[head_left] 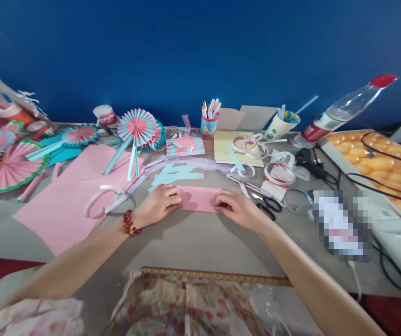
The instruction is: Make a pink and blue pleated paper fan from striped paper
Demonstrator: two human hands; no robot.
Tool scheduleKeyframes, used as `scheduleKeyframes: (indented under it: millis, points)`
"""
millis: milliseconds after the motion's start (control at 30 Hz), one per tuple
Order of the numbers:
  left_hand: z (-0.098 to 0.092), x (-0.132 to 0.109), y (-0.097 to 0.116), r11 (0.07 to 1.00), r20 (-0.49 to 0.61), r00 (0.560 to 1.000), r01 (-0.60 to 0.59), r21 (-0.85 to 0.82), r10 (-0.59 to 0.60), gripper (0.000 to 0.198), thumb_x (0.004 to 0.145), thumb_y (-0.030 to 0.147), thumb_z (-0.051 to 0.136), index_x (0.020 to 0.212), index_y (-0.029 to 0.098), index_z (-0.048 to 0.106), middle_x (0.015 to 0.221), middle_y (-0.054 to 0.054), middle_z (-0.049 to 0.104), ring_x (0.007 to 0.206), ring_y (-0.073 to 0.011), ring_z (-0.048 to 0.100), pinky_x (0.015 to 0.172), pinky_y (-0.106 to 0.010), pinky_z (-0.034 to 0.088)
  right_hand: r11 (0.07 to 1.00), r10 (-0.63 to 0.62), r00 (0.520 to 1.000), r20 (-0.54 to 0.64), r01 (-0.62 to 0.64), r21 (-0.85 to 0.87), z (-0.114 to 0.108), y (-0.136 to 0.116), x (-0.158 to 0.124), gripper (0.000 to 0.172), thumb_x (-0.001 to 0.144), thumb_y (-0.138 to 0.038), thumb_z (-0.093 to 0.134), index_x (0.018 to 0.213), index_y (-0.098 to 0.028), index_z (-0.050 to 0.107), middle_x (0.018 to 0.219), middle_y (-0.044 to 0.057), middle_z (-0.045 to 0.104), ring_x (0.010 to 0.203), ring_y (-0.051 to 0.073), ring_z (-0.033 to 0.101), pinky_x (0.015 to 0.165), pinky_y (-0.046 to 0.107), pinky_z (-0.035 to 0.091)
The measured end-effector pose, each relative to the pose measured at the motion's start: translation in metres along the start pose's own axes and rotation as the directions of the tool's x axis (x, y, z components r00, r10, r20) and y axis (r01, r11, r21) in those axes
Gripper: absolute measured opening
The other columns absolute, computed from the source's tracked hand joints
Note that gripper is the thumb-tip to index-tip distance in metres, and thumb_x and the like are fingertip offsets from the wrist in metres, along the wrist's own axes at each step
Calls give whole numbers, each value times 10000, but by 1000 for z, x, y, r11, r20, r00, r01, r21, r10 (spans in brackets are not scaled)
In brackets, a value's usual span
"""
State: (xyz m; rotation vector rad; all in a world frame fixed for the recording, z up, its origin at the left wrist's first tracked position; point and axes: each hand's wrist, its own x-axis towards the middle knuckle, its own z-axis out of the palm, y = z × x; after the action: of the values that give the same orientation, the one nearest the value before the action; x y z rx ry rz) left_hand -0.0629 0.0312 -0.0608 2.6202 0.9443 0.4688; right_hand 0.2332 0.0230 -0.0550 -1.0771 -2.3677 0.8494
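A small pink paper rectangle (199,199) lies in front of me on the grey table (186,238). My left hand (158,204) pinches its left end, fingers curled. At its right end, my right hand (237,208) has thumb and fingers closed on the edge. Just beyond the paper are light-blue paper strips (179,173) and a pleated pink-and-blue paper piece (185,146). Black-handled scissors (270,205) rest right of my right hand. Large pink paper sheets (63,200) spread out left of my left hand.
Folded paper fans (136,128) stand at the back left. Tape rolls (279,173), a pen holder (209,125) and a paper cup (280,126) sit behind. A plastic bottle (336,116) leans at the right, near a blurred-out phone (340,226) and black cables (378,182).
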Motion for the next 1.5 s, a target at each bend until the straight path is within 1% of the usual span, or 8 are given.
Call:
scheduleKeyframes:
  millis: [200,333,500,733,933,1033,1200,1500]
  points:
    - [1,-1,1,1000,2,1000,4,3,-4,347,1020,368,421,817,178,629,868,-37,611,825,-171,529,811,-310,368,998,-34,999,-14,33,-61,3,0,-4,129,883,-108,525,837,-199,604,869,37,609,821,174,581,730,269,439]
    - [2,-3,0,993,19,999,-40,107,38,280,1032,296,394,1081,237,663,943,-43,601,895,-183,523,843,-316,370,979,-47,998,-40,38,-200,10,-3,-11,269,874,-56,473,1012,-204,649,1019,77,615,965,207,579,835,315,458]
    - [1,-2,2,940,124,974,-218,263,191,400,1002,184,437,1326,392,543,1171,-54,568,1062,-222,493,969,-384,351,853,-81,997,-8,65,-517,18,-12,-20,306,883,-56,499,1020,-243,700,1111,95,630,1002,243,553,834,357,453]
    - [-1,-5,12,889,139,962,-269,371,233,348,996,167,455,1302,282,576,1185,-73,618,1101,-241,511,1026,-449,346,691,-104,989,107,150,-707,32,-31,-36,277,836,-69,560,1043,-168,714,1218,117,650,1064,282,549,834,383,476]
    - [-6,-34,15,926,160,977,-185,328,139,449,954,96,456,1383,220,506,1376,-76,564,1285,-247,464,1102,-468,293,717,-72,997,39,79,-693,37,-18,-56,596,766,-10,494,1341,-152,559,1323,111,611,1133,275,560,874,394,506]
    - [-10,-45,19,950,162,984,-122,288,77,470,998,292,455,1460,216,414,1453,-84,498,1383,-259,377,1168,-501,204,756,-55,998,13,50,-652,38,-18,-62,633,767,-7,444,1381,-140,520,1370,118,578,1183,263,547,926,398,502]
    - [-14,-53,23,966,223,972,-119,228,67,832,926,660,415,1551,159,191,1550,-133,331,1463,-311,219,1194,-551,28,823,-15,998,-55,-19,-567,39,-26,-63,474,922,-114,402,1377,-159,527,1376,113,574,1204,260,552,954,407,493]
    - [-4,-58,14,975,190,980,-98,200,60,628,1012,413,414,1552,201,175,1559,-97,322,1460,-253,252,1209,-506,138,945,-59,987,-148,8,-327,17,-14,-41,260,975,-189,455,1115,-223,672,1125,71,704,1008,212,636,886,363,519]
